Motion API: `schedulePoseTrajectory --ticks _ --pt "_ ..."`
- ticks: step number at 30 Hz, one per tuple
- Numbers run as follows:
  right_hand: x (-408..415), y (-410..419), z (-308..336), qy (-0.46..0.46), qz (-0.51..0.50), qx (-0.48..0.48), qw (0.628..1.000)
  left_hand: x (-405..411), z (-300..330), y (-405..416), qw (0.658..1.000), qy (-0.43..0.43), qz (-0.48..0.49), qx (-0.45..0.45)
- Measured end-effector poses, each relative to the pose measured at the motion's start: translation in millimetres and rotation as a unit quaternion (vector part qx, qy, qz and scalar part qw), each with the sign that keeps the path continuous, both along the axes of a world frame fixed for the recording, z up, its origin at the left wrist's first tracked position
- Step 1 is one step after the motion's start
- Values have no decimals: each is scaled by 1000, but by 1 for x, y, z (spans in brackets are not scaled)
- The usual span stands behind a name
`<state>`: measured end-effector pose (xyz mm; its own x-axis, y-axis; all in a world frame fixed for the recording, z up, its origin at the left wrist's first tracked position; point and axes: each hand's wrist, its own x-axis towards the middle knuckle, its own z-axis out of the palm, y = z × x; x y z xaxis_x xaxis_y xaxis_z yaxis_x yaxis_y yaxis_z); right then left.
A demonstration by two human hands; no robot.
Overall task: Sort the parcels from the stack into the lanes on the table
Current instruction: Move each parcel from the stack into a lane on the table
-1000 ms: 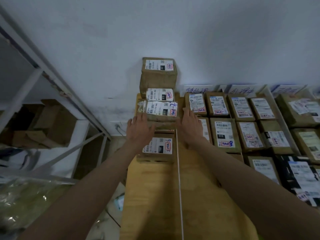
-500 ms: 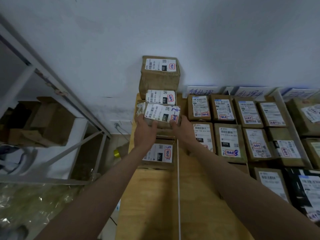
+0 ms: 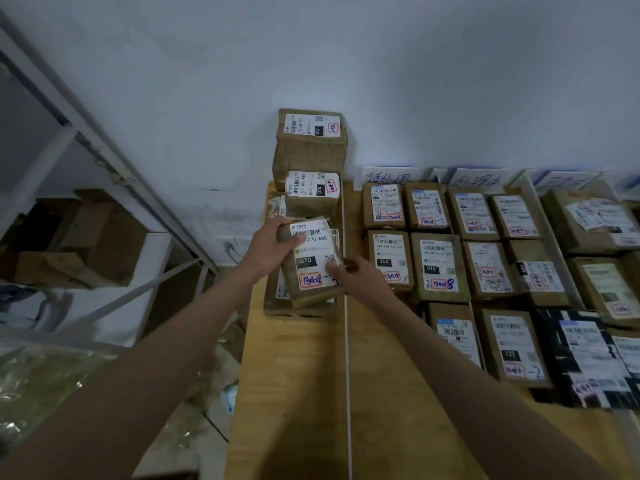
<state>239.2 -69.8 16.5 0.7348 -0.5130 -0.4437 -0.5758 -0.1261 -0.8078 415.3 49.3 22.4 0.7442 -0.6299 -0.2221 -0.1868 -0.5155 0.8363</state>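
Two hands: both hold one parcel (image 3: 313, 261), lifted above the stack at the table's (image 3: 294, 393) far left corner.
Left hand (image 3: 268, 249): fingers curl over its far left corner.
Right hand (image 3: 353, 275): thumb pinches its right edge.
Label: faces up, likely to read its lane.
Lanes: filled parcel rows (image 3: 485, 258) right of the white cord (image 3: 347, 375).

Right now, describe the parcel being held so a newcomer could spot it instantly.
Start at the parcel stack against the wall, left of the white cord. In front of it, the left hand and right hand hold the lifted parcel. Unlike its neighbours, it is tilted, and its label reads 070.
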Motion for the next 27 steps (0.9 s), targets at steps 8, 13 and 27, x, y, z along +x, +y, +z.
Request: schedulePoseTrajectory --ticks 8,13,27 --pt "-15 18 21 -7 -44 -14 999 -32 16 12 989 -140 1 39" --pt "-41 12 40 29 -69 -85 994 -60 18 31 954 -265 -98 103" --pt "-183 1 37 74 -186 -111 974 -167 16 27 889 -363 -216 176"
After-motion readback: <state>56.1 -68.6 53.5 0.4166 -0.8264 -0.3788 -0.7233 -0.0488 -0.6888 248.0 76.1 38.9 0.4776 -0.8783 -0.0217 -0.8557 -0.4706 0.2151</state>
